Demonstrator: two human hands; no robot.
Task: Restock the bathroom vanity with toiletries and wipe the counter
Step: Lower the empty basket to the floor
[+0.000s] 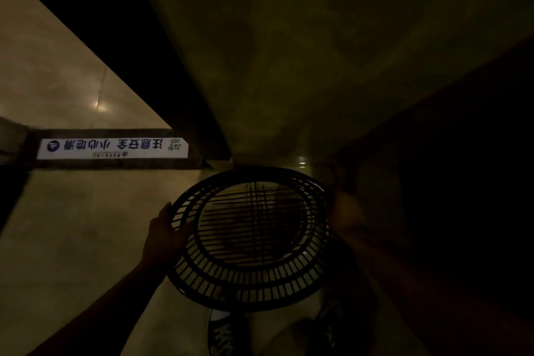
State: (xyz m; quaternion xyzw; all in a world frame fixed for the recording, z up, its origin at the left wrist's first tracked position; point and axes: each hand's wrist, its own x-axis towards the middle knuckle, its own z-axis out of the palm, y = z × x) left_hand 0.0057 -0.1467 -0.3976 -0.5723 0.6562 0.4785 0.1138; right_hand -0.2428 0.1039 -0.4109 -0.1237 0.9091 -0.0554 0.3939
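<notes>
The scene is very dim. A black slatted plastic basket (251,289) is held low in front of me, over the floor, and I look down into it. It seems to hold nothing. My left hand (164,237) grips its left rim with the thumb over the edge. My right hand (345,211) is blurred and dark at the right rim, and it appears to hold that side.
A white floor strip with printed characters (112,148) lies on a dark threshold at the left. A dark door frame or wall edge (161,72) runs diagonally above it. My patterned shoes (228,332) stand on the pale tiled floor (72,240) below the basket.
</notes>
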